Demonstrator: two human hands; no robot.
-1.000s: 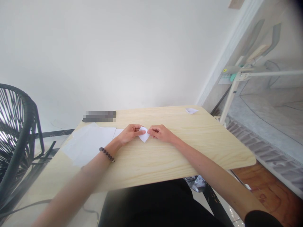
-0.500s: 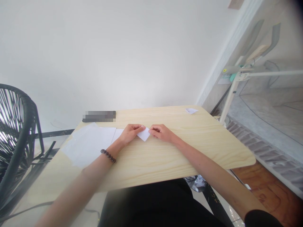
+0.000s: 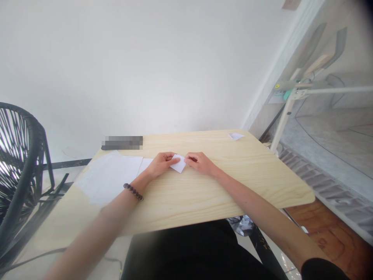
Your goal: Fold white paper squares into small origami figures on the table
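Note:
A small white folded piece of paper [image 3: 178, 166] is held between my two hands, just over the middle of the wooden table. My left hand [image 3: 162, 163] pinches its left side, the thumb lying across the top face. At the right corner, my right hand [image 3: 199, 162] grips it between thumb and fingertips, the other fingers curled in. One corner of the paper points down toward me. Fingers cover parts of its left and right edges.
White paper sheets [image 3: 113, 179] lie on the left of the table [image 3: 204, 202]. A dark, pixelated object [image 3: 122, 143] sits at the back left. Another folded white paper [image 3: 236, 136] rests at the back right. A black woven chair [image 3: 32, 128] stands left.
The folded paper has shifted slightly to the right and tilted a little. My left thumb now reaches further over its face. Both hands keep their hold.

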